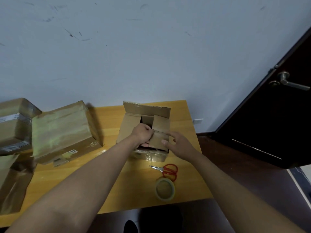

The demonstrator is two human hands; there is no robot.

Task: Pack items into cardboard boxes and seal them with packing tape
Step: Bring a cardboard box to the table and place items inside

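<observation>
Toward the far right corner of the wooden table (107, 167), against the pale scuffed wall (151, 47): open cardboard box (129, 128), plain brown, worn, rear flap (146, 109) standing upright with a ragged torn top edge, left flap folded flat over the opening, right flap angled inward, dark gap showing between them. Clear tape wrinkled and glossy along the box's near bottom edge. Contents not visible. Left hand (143, 135) at the box's middle, fingers curled over the edge of the near flap (158, 140), gripping it. Right hand (176, 143) at the box's near right side, thumb pressed on that same flap's face, fingers loosely spread and relaxed behind it. Just in front of the box: red-handled scissors (166, 170), blades closed and pointing left. Nearer than the scissors, almost touching the handles: roll of clear packing tape (165, 189), lying flat. Left of the box, apart from it: sealed cardboard box (64, 130) wrapped in shiny tape, tilted, with a label on its near side. Farther left: another taped box (15, 121) with a white label, and more cardboard below it at the frame's edge. Right of the box, beyond the table: dark door (269, 123) with a metal lever handle (289, 81).
</observation>
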